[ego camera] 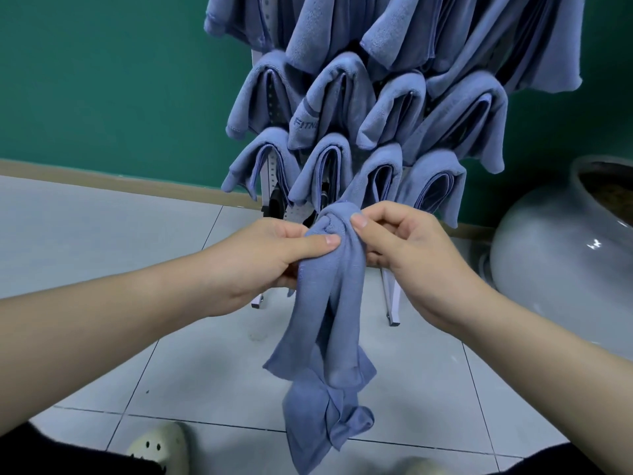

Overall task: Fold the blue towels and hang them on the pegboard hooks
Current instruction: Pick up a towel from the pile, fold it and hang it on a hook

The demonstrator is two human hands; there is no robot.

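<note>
- Head view looks down on both hands meeting at the top of one blue towel (329, 303), held up in front of the rack.
- Left hand (274, 255) grips the towel's bunched top from the left, thumb laid flat across the cloth and pointing right, the other fingers curled behind it.
- Right hand (404, 248) pinches the same bunched top from the right, thumb and forefinger closed on the fabric, the remaining fingers curled in under the palm.
- Between the two hands the cloth is gathered into a rounded, knot-like wad; whether it is truly knotted or only twisted I cannot tell.
- Below the hands the towel hangs limp in long soft folds, its lower end crumpled and dangling above the tiled floor (102, 234).
- Its weave looks thin, matte and smooth, with a stitched hem showing along the left edge.
- Just behind the hands stands the white pegboard (270, 180), perforated, on slim metal legs, already crowded with hung towels (342, 108) in rows.
- Those look plusher, each folded and draped in a rounded arch over its hook.
- A glossy pale ceramic pot (555, 265) sits at the right, against the green wall (102, 80).
- One cream clog (161, 447) with holes shows at the bottom edge.
</note>
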